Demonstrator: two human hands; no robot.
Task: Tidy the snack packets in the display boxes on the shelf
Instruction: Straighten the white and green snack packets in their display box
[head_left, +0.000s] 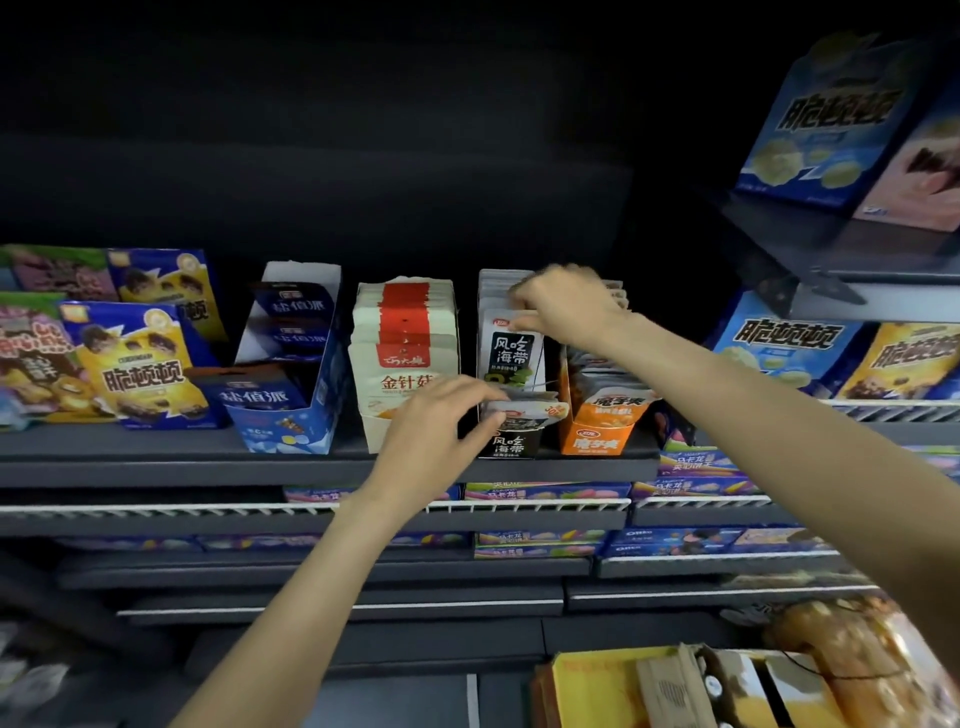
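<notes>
A: Shelf (156, 457), far left, about 9 o'clock from the middle of view: yellow and blue cookie boxes (136, 364) stood in a row, fronts toward the camera.

B: And next along?

A: A blue display box (291, 415), part empty, dark blue packets (262, 397) leaning at its front. Just beside it at 3 o'clock, a cream display box (371, 431) packed tight with white packets (405, 338) carrying a red stripe.

B: Left hand?

A: The left hand (436, 441) came up from 7 o'clock, across the front of the cream box. Thumb and fingers were clamped on a loose packet (519, 408) lying flat over the front lip of the black display box (511, 444).

B: Where did that black box sit?

A: Dead centre of the shelf, between the cream box and an orange one. Black-and-white seaweed packets (511, 348) stood upright in it, stacked back toward 12 o'clock.

B: Right hand?

A: The right hand (566, 306) reached in from 4 o'clock, over the orange box. Fingers were curled down onto the tops of the upright seaweed packets, pinching the top edge of the front one. Hand was blurred, so I could not tell how many packets it held.

B: Further right?

A: The orange display box (597, 434), touching the black one, held orange-and-white packets (613, 395) slumped forward. At 3 o'clock, more blue snack boxes (779, 343) on a wire-fronted shelf.
</notes>
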